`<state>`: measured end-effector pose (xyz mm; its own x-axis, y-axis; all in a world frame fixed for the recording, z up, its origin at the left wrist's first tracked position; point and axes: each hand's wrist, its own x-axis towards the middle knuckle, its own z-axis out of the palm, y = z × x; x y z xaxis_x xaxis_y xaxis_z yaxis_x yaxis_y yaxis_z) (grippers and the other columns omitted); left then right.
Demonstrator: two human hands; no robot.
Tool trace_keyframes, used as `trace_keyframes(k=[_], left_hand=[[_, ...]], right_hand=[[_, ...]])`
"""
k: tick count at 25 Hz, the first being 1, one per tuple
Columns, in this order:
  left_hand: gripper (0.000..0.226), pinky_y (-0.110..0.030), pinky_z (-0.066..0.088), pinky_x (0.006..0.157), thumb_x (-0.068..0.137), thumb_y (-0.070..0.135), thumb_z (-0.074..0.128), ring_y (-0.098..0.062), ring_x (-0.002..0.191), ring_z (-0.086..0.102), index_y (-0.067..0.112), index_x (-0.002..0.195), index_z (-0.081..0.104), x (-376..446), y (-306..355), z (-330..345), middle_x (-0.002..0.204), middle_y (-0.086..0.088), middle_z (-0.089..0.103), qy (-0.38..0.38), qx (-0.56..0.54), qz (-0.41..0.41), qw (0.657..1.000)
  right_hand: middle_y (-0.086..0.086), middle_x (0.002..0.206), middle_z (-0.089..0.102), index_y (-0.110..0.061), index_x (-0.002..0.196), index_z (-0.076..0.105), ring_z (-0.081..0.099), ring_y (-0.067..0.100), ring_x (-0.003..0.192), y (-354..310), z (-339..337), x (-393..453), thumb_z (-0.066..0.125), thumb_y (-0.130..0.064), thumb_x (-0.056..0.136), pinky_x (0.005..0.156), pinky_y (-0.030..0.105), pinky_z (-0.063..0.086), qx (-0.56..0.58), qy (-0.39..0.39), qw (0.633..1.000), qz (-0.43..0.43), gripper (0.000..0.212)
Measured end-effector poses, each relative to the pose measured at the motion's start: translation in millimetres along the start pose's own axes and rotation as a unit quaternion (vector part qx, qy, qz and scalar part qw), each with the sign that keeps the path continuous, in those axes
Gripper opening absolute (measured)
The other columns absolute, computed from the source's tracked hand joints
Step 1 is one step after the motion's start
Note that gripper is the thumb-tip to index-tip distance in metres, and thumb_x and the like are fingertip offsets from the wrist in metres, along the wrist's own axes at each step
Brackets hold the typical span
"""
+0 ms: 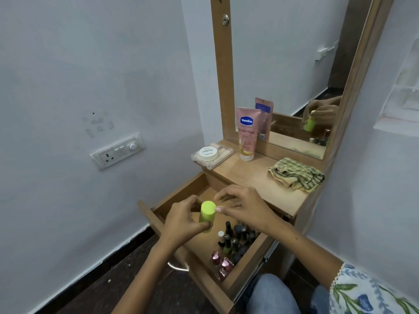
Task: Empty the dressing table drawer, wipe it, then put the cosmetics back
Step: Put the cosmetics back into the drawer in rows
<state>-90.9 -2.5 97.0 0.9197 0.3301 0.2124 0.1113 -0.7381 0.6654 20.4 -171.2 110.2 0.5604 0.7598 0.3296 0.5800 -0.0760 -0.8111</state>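
The wooden drawer (246,266) of the dressing table stands pulled out below me. Several nail polish bottles (235,241) stand upright along its right side, with two pink-capped bottles (221,262) nearest me. My left hand (183,223) grips a lime green bottle (206,213) above the drawer's left part. My right hand (242,206) hovers beside the bottle's cap, fingers spread, one fingertip touching the cap. A pink Vaseline tube (246,133) stands on the table top (256,177), and a green striped cloth (295,174) lies crumpled at its right.
A clear case with a white round jar (208,154) on it sits at the table top's left back corner. The mirror (294,71) rises behind, reflecting my hands. A wall socket panel (118,151) is on the left wall. My knee (269,295) is below the drawer.
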Motion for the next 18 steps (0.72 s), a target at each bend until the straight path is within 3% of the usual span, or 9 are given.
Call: trace_keyframes(k=[3,6,8,11,14,18], left_hand=[[0.04,-0.02,0.047,0.069,0.057,0.02,0.085,0.002,0.083,0.06,0.028,0.087,0.059,-6.1,-14.3,2.1,0.089,0.015,0.064,-0.084,0.03,-0.033,0.995],[0.045,-0.026,0.051,0.075,0.061,0.017,0.082,-0.005,0.089,0.059,0.036,0.09,0.054,-8.6,-28.7,8.6,0.093,0.012,0.064,-0.157,0.077,-0.033,0.984],[0.044,-0.037,0.052,0.08,0.062,0.015,0.077,-0.009,0.091,0.057,0.039,0.09,0.054,-8.6,-35.7,12.0,0.094,0.011,0.063,-0.187,0.112,-0.017,0.976],[0.041,-0.037,0.053,0.08,0.065,0.008,0.076,-0.009,0.092,0.058,0.034,0.092,0.057,-7.3,-38.5,15.4,0.098,0.009,0.062,-0.223,0.119,-0.008,0.967],[0.043,-0.034,0.056,0.081,0.07,0.008,0.073,-0.007,0.096,0.06,0.04,0.092,0.055,-4.6,-41.2,19.9,0.103,0.01,0.062,-0.272,0.109,-0.002,0.956],[0.039,-0.033,0.052,0.092,0.076,0.013,0.07,-0.004,0.105,0.058,0.033,0.108,0.06,-2.5,-43.1,21.0,0.114,0.012,0.062,-0.321,0.088,0.003,0.943]], right_hand=[[-0.005,0.098,0.069,-0.015,0.098,0.071,0.067,0.002,0.085,11.4,-4.1,-8.6,0.073,-0.016,0.082,0.069,0.018,0.055,0.011,0.013,0.999,0.041,0.016],[-0.002,0.094,0.07,-0.012,0.097,0.071,0.07,0.014,0.075,16.6,-9.5,-15.1,0.071,-0.014,0.084,0.062,0.023,0.056,0.027,0.018,0.996,0.084,0.013],[-0.002,0.091,0.07,-0.011,0.097,0.071,0.067,0.003,0.069,17.1,-12.7,-18.1,0.07,-0.013,0.085,0.057,0.013,0.05,0.016,0.017,0.996,0.091,0.013],[-0.003,0.086,0.069,-0.007,0.098,0.07,0.062,-0.007,0.063,18.2,-14.9,-20.1,0.068,-0.01,0.086,0.047,0.004,0.041,0.008,0.012,0.995,0.098,0.013],[-0.001,0.09,0.069,-0.007,0.099,0.07,0.061,-0.012,0.065,19.3,-14.2,-19.6,0.069,-0.01,0.086,0.049,0.004,0.042,0.001,0.01,0.995,0.1,0.014],[0.0,0.092,0.071,-0.01,0.097,0.071,0.063,-0.01,0.066,21.5,-11.9,-19.7,0.069,-0.012,0.085,0.061,0.012,0.048,-0.001,0.007,0.995,0.099,0.012]])
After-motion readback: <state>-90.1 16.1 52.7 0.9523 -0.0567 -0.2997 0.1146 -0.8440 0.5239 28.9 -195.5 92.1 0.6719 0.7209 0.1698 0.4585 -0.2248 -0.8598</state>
